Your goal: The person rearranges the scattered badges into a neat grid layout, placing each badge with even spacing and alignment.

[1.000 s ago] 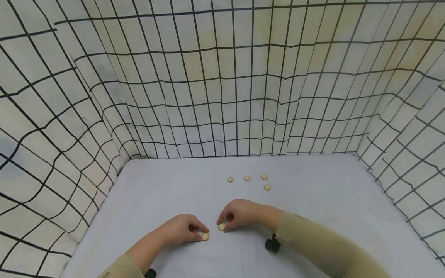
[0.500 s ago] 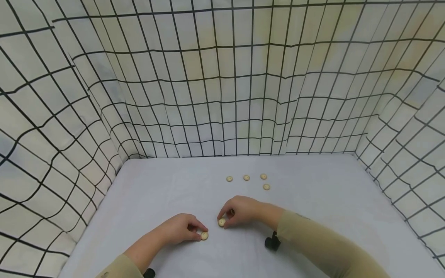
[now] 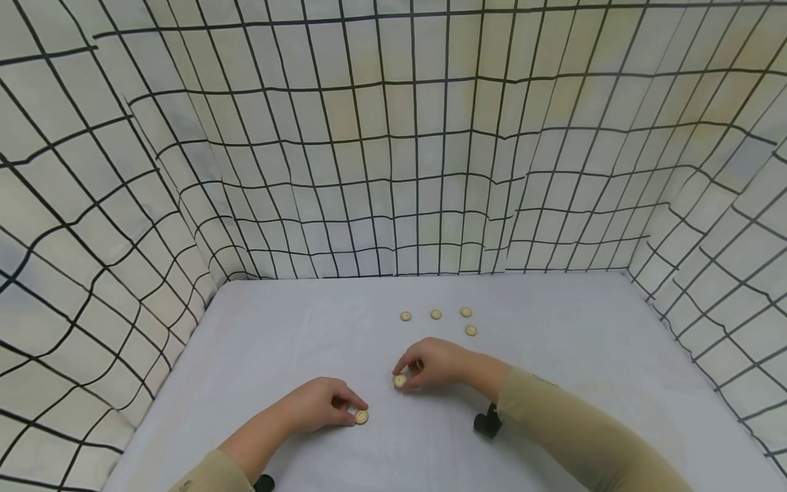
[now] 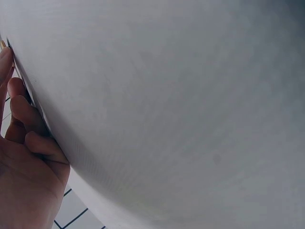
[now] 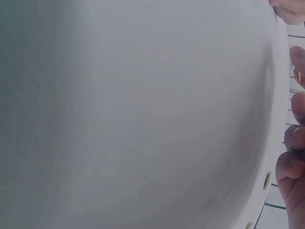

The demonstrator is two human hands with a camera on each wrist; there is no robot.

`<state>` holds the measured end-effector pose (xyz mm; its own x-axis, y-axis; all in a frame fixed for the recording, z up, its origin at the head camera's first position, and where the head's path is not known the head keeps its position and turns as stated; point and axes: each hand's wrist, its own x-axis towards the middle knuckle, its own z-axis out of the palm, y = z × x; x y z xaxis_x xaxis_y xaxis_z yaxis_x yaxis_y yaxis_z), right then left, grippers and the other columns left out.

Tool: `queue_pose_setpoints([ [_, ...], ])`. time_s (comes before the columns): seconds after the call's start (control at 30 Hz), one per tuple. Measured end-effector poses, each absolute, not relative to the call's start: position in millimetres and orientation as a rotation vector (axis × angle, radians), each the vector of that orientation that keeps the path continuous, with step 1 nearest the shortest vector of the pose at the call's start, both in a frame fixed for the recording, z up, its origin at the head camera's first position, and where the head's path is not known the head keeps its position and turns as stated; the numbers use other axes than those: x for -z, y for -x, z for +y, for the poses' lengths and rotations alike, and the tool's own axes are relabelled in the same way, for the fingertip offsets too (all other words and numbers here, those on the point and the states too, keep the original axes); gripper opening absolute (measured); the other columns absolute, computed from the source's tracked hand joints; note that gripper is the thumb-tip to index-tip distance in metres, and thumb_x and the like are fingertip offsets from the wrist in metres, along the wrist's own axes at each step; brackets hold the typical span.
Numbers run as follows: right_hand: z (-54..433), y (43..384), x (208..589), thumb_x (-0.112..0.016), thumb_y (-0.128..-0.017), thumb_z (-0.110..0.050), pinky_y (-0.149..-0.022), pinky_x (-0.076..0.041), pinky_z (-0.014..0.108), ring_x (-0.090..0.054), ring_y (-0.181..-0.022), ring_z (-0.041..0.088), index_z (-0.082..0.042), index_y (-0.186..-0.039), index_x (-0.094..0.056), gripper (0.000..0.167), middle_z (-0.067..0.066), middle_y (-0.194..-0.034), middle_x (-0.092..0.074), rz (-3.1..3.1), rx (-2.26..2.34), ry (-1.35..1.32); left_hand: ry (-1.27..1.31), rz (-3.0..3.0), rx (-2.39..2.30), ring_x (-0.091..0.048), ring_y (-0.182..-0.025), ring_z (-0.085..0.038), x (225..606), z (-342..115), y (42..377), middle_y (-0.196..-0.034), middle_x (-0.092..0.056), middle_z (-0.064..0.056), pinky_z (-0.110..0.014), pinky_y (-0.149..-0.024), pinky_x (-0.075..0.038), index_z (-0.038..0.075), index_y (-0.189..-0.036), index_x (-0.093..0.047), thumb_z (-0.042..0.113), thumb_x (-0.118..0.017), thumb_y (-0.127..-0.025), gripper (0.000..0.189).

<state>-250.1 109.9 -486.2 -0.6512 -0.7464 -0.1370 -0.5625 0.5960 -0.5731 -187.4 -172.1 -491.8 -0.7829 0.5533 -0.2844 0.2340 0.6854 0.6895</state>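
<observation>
Between thumb and fingertips, my left hand [image 3: 316, 404] pinches a round cream button [image 3: 361, 417] at the tabletop, left of centre in the head view. A second button [image 3: 399, 380] is pinched by my right hand [image 3: 438, 362], farther from me and to the right. In the left wrist view, the fingers of the left hand [image 4: 31, 167] lie along the cloth at the left edge. The right wrist view catches only part of the right hand [image 5: 293, 164], with a sliver of its button [image 5: 298, 76] between the fingers.
Several more cream buttons lie beyond the right hand: a row of three, with a left one [image 3: 406, 316], a middle one [image 3: 436, 314] and a right one [image 3: 466, 311], plus another button [image 3: 471, 330] just below. White cloth [image 3: 295, 328] covers the table. Black-gridded white walls [image 3: 430, 157] surround it.
My right hand has moved away from me and slightly right, carrying its button, so the two held buttons are farther apart. The left hand stays almost in place.
</observation>
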Motion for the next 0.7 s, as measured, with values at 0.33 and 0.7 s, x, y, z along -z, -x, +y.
queue_pose_setpoints([
  [0.33,131,268,492,-0.081,-0.084,-0.032,-0.065,-0.045,0.024,-0.053,-0.072,0.005,-0.029,-0.107,-0.077,0.023,-0.014,-0.075,-0.061,2.518,0.733,0.944,-0.570,2.421,-0.892,-0.053,-0.076,-0.011,494,-172,188,-0.080,-0.059,0.008,-0.029,-0.067,-0.042,0.033,-0.098,-0.078,0.027,-0.081,-0.083,0.017],
  [0.7,153,289,481,-0.079,-0.085,-0.032,-0.066,-0.046,0.029,-0.055,-0.073,0.010,-0.031,-0.106,-0.076,0.021,-0.009,-0.078,-0.062,2.579,0.732,0.755,-0.579,2.427,-0.901,-0.053,-0.077,-0.011,494,-174,187,-0.081,-0.059,0.009,-0.029,-0.068,-0.042,0.034,-0.099,-0.078,0.027,-0.081,-0.083,0.018],
])
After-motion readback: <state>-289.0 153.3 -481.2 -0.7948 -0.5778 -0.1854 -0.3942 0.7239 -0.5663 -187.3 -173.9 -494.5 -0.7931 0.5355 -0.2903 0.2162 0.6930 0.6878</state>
